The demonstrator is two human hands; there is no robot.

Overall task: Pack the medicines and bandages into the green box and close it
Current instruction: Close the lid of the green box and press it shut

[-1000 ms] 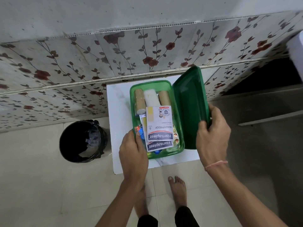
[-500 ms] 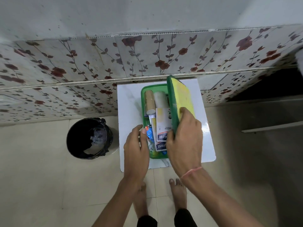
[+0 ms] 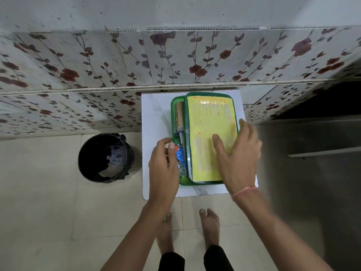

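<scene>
The green box (image 3: 173, 118) stands on a small white table (image 3: 156, 122). Its green lid (image 3: 207, 137), with a yellow label on top, lies nearly flat over the box and leaves a gap along the left side. Through that gap I see a brown bandage roll (image 3: 179, 116) and blue medicine strips (image 3: 179, 154). My right hand (image 3: 237, 155) rests palm down on the lid, fingers spread. My left hand (image 3: 163, 169) is at the box's left front edge, thumb and fingers curled against the rim. The other contents are hidden under the lid.
A black bin (image 3: 106, 158) stands on the tiled floor to the left of the table. A wall with floral tiles (image 3: 175, 61) runs right behind the table. My bare feet (image 3: 209, 223) are below the table's front edge. A dark gap opens at the right.
My right hand has swung the lid from standing open at the right down over the box. My left hand has stayed at the box's left front edge.
</scene>
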